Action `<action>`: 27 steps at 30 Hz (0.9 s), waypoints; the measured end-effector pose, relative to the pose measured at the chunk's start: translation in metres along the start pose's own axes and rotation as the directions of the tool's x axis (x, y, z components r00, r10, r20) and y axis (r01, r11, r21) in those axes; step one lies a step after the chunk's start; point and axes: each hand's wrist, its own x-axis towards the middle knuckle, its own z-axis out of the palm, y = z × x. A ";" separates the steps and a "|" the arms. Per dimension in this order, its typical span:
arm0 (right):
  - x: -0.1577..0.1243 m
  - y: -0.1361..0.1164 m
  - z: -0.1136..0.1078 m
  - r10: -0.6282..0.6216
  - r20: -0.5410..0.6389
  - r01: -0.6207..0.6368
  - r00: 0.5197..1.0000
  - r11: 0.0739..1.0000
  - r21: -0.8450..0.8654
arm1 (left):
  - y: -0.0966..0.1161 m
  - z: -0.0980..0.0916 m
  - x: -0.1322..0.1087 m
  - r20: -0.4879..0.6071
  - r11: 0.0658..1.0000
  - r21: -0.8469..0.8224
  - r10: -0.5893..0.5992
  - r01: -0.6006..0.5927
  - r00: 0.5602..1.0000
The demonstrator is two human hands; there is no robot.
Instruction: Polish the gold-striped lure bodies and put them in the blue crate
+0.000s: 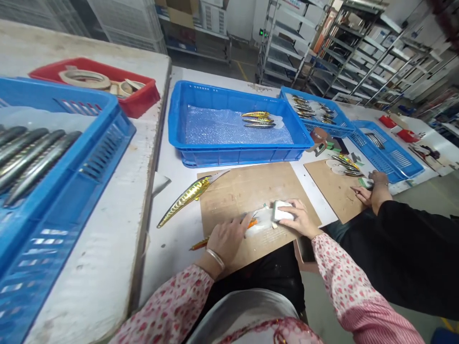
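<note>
My left hand [227,239] is closed over a fishing lure [200,244] lying on a cardboard sheet [258,184]. Only the lure's tail and a bit of its orange front show past my fingers; the rest is hidden. A pale, clear piece [263,219] lies just beyond my left fingertips, by the lure's front. In my right hand [301,219] is a white block [282,211] with a green edge, gripped from the right and resting near that clear piece. Another lure [184,198], gold and dark-striped with a clear lip, lies across the cardboard's left edge.
Ahead stands a blue crate [244,155], lined with bubble wrap and holding several lures. At left are another blue crate [107,143] and a red tray [143,102] with tape rolls. To the right, a co-worker's hands [378,188] are at a second cardboard sheet [322,184].
</note>
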 end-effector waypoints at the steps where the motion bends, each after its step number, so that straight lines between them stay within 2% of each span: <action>1: -0.001 -0.001 -0.003 -0.011 0.026 0.011 1.000 1.000 0.009 | -0.003 -0.001 0.004 0.034 0.999 -0.034 -0.007 0.008 0.999; 3: 0.003 -0.005 -0.004 -0.024 0.045 0.023 0.999 0.999 0.032 | -0.007 -0.002 0.013 0.142 0.997 -0.066 -0.018 0.028 0.990; 6: 0.024 -0.022 0.009 -0.044 0.060 0.042 0.997 0.999 0.027 | -0.009 -0.001 0.022 0.254 0.999 -0.039 -0.012 0.022 0.967; 10: 0.049 -0.035 0.027 -0.145 0.105 0.134 0.984 0.986 0.101 | -0.009 0.004 0.023 0.239 0.999 -0.034 0.008 0.000 0.971; 13: 0.043 -0.022 0.015 -0.180 0.088 0.166 0.980 0.976 0.141 | -0.009 0.007 0.021 0.228 1.000 -0.025 0.002 0.004 0.974; 16: 0.037 -0.015 0.005 -0.120 0.070 0.117 0.990 0.992 0.045 | -0.009 0.008 0.021 0.233 1.000 0.003 0.000 -0.001 0.973; 19: 0.048 -0.030 0.019 -0.099 0.087 0.103 0.991 0.994 -0.041 | -0.008 0.006 0.022 0.243 1.000 0.014 -0.001 -0.003 0.970; 22: 0.059 -0.037 0.029 -0.142 0.110 0.146 0.984 0.989 -0.029 | -0.007 0.006 0.021 0.257 1.000 0.015 -0.017 0.013 0.966; 24: 0.059 -0.030 0.019 -0.170 0.123 0.175 0.978 0.984 -0.026 | -0.007 0.007 0.021 0.252 1.000 0.010 -0.028 0.026 0.967; 27: 0.056 -0.024 0.001 -0.145 0.155 0.164 0.977 0.980 -0.114 | -0.007 0.010 0.023 0.218 1.000 -0.004 -0.021 0.023 0.976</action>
